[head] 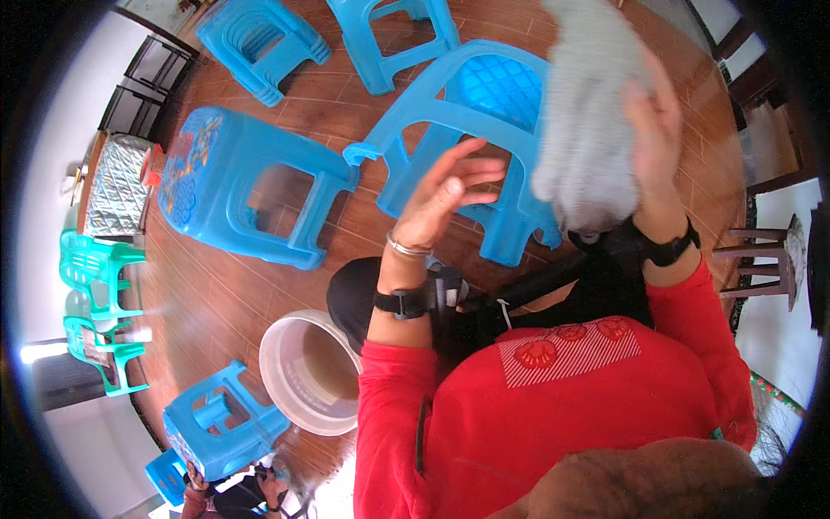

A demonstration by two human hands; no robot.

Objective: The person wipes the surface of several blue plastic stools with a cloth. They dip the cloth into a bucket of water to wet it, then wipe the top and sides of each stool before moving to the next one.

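Observation:
A grey cloth (587,130) hangs in folds at the upper right, slightly blurred. My right hand (655,123) lies against its right side; whether the fingers grip it cannot be made out. My left hand (454,178) is raised with its fingers apart and holds nothing. Beneath and between the hands stands a blue plastic chair (421,107) with armrests and a lattice-patterned part. A white plastic bucket (275,370) with murky water stands on the floor beside my left forearm.
Blue plastic stools stand at the left (227,175), at the top (259,45) in a stack, and at the lower left (227,422), where another person's hands (196,477) show. Green plastic chairs (97,266) line the left wall. A wooden stool (765,253) is at the right.

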